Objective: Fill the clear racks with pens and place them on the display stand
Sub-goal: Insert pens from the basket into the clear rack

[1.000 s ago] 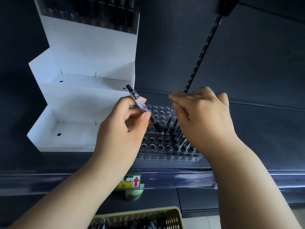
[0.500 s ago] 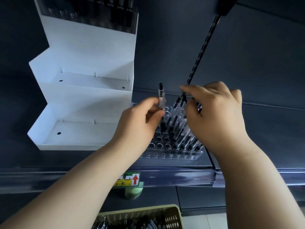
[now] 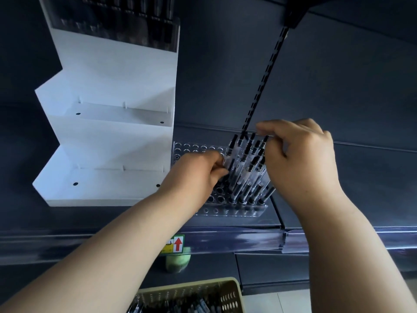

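Swinging from its tilt of a second ago, the pen (image 3: 230,150) now stands upright beside the standing pens (image 3: 250,177) in the right half of the clear rack (image 3: 196,147), pinched low by the left grip (image 3: 198,172) while the right grip (image 3: 300,159) curls over their tops, so one more hole looks filled.

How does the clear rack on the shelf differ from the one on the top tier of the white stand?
The shelf rack sits on the dark shelf beside the white display stand; the top rack is already on the stand. The shelf rack has pens only on its right side, with holes open at left; the top rack looks full across. Both are clear and hold dark pens.
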`<state>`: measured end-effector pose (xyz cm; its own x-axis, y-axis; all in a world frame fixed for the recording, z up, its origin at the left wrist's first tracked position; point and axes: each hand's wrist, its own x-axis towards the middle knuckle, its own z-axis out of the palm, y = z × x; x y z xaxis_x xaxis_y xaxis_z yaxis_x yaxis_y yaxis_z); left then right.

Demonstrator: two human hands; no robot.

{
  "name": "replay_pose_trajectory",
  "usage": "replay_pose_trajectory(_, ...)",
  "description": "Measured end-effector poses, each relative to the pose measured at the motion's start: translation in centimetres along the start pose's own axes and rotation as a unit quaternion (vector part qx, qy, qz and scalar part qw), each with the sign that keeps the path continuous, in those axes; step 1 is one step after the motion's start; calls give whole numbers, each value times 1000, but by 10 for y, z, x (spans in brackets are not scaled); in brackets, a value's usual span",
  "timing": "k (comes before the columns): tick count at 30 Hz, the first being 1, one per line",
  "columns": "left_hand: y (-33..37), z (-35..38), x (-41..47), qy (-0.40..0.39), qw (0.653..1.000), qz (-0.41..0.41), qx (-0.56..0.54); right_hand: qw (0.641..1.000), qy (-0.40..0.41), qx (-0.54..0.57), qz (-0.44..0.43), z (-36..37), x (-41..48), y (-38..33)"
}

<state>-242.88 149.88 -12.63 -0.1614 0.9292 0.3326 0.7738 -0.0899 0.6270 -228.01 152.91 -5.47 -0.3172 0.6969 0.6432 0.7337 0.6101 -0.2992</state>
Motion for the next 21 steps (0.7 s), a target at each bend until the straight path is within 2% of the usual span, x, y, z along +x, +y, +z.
replay_pose_trajectory(15, -2, 11, -5, 13, 1000, -24, -2, 1000, -1, 9, -10, 2, -4, -2)
replay_pose_trajectory(21, -2, 6, -11, -9, 999, -53, 3, 1000, 13, 22, -15, -3, -6, -5)
